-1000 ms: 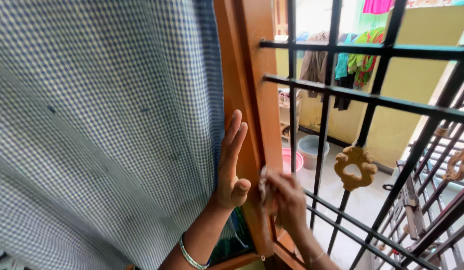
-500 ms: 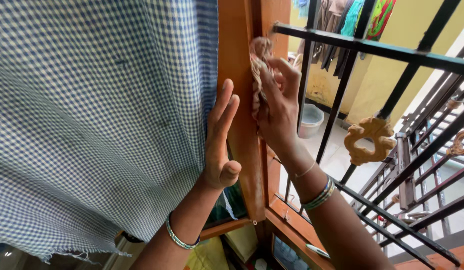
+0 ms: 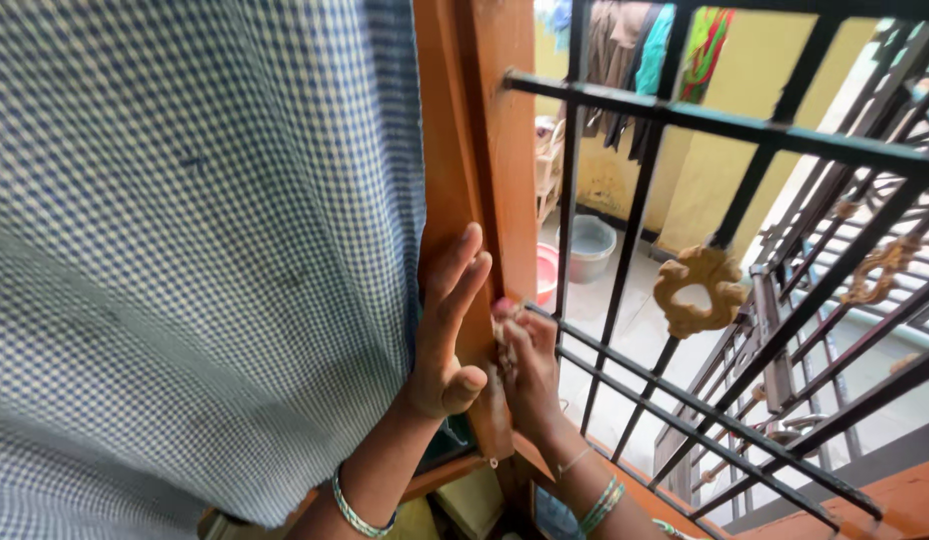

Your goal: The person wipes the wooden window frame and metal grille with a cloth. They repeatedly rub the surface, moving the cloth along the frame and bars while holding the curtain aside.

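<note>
Both forearms are seen bare, with no sleeves reaching the wrists. A thin bangle (image 3: pixel 360 515) in green and silver tones is worn on the left wrist. A stack of green and pale bangles (image 3: pixel 597 503) is worn on the right forearm, and a fine thread-like band (image 3: pixel 573 461) above it. No rings can be made out.

The blue-and-white checked cloth curtain (image 3: pixel 185 250) runs off the top, left and bottom edges. The right hand (image 3: pixel 530 365) curls against the orange wooden window frame (image 3: pixel 485 150), and whatever its fingers press is too blurred to identify. The black iron grille (image 3: pixel 745 130) is cut by the right edge, and both forearms leave the bottom edge.
</note>
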